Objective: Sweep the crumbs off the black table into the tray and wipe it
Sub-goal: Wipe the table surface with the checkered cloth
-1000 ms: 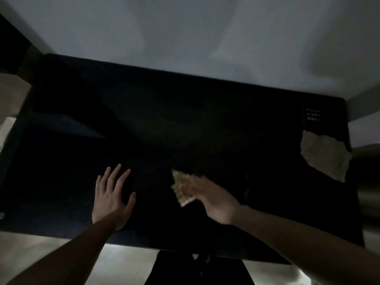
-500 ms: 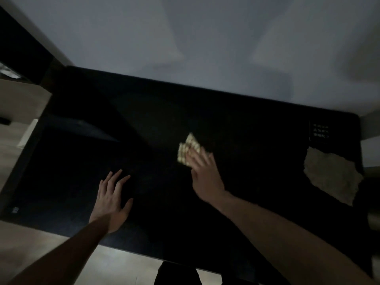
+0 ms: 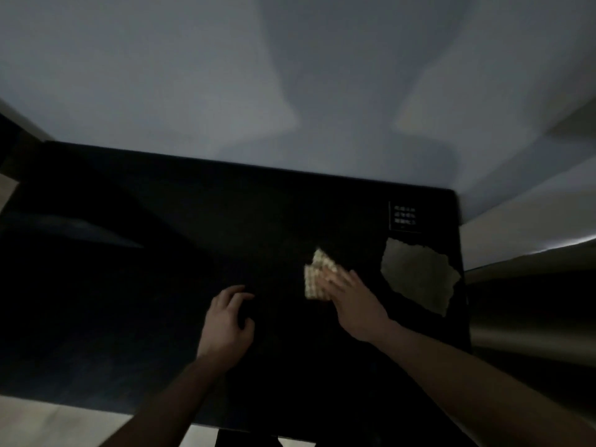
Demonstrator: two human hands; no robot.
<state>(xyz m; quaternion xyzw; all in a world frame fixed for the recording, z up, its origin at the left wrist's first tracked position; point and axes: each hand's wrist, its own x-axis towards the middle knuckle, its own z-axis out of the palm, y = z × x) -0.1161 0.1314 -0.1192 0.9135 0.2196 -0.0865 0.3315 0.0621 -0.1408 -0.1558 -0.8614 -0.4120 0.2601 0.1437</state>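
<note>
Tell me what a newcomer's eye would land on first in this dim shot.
The pale waffle-textured cloth stands out most, pressed flat on the black table under the right hand, right of centre. Next comes the ragged light patch near the table's right edge, just below a small printed label. The left hand rests on the tabletop beside the cloth, fingers loosely curled and holding nothing.

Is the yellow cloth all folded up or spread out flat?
Folded, as far as it shows: the cloth is a small layered pad under the right hand's flat fingers.
</note>
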